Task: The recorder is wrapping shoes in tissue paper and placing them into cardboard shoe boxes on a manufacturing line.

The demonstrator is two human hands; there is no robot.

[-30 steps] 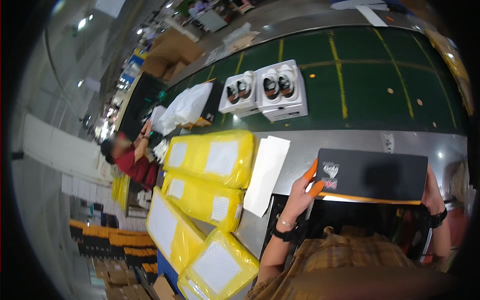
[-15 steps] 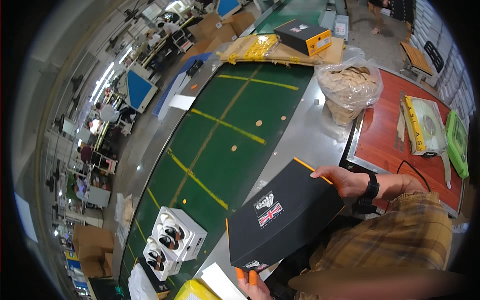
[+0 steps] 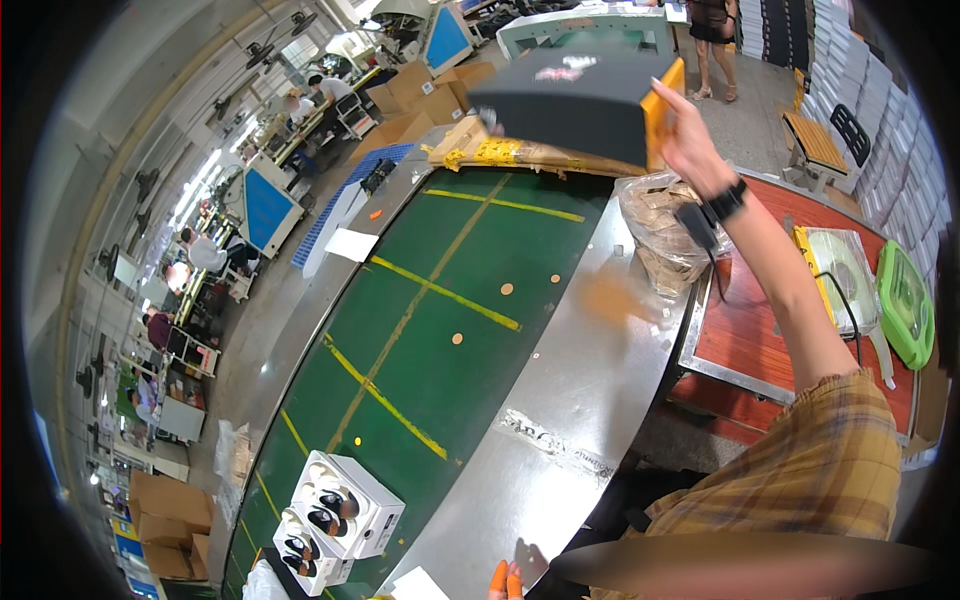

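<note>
A black shoe box with an orange end is gripped in my right hand, my arm stretched far forward. It is blurred and hangs over the taped cardboard at the far end of the green belt. The second black box seen there before is hidden behind it. At the bottom edge, my left hand shows only fingers in orange finger covers, stretched out and holding nothing. Two white boxes stand at the lower left of the belt, with shoes lying on them or in them.
The green conveyor belt with yellow lines runs beside a metal ledge. A plastic bag of tan pieces stands at its right. A red table holds a green-lidded container. A person stands at the far right.
My right hand has carried the black box forward and up, from near my body to the belt's far end. My left hand has let go of the box's near corner.
</note>
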